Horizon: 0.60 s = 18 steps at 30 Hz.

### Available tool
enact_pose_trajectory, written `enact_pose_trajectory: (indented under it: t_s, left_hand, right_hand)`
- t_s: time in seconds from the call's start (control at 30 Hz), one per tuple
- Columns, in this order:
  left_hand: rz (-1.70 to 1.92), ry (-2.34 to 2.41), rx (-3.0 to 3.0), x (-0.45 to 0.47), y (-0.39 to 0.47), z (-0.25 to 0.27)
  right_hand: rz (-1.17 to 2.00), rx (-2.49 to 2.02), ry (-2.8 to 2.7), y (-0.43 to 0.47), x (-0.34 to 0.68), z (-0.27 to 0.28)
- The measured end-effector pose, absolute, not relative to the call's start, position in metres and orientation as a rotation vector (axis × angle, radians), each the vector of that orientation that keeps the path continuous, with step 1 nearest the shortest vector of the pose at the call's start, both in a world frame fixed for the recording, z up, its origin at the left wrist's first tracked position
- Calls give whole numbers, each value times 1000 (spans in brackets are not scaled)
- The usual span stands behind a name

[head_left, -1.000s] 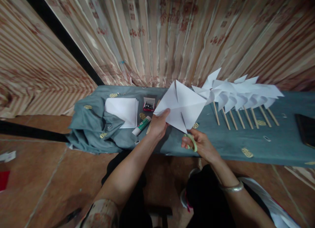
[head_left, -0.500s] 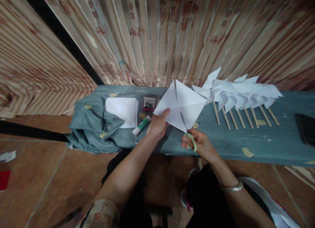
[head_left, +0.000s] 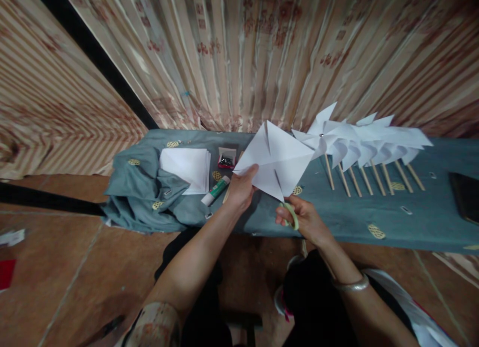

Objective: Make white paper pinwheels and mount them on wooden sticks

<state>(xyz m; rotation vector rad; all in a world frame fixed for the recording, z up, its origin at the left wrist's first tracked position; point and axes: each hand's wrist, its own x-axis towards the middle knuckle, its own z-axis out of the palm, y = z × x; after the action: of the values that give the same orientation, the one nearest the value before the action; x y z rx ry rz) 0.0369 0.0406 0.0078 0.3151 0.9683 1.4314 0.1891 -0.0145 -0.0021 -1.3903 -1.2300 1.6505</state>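
My left hand (head_left: 242, 187) pinches the left corner of a square sheet of white paper (head_left: 279, 155), thumb on top. Slits run inward from the sheet's corners, and a faint crease crosses it. My right hand (head_left: 301, 217) is closed round the pale green handles of a pair of scissors (head_left: 293, 216) at the sheet's lower corner. The scissor blades are hidden, so how far apart they are does not show. Just right of the sheet lie several white paper pinwheels (head_left: 362, 142) on wooden sticks, overlapping in a row.
A stack of white paper (head_left: 190, 170) lies at the left on the blue-grey tablecloth (head_left: 337, 222). Beside it are a glue stick (head_left: 216, 190) and a small open box of metal pins (head_left: 226, 160). A dark flat object (head_left: 464, 194) rests at the right end. A patterned curtain (head_left: 232, 62) hangs behind.
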Motion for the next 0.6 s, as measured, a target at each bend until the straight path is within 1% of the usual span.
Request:
enact_pose_trajectory:
  t_s: [0.6]
  left_hand:
    - [1424, 973, 325, 36, 41, 7]
  right_hand:
    - [1629, -1387, -1222, -15, 187, -3]
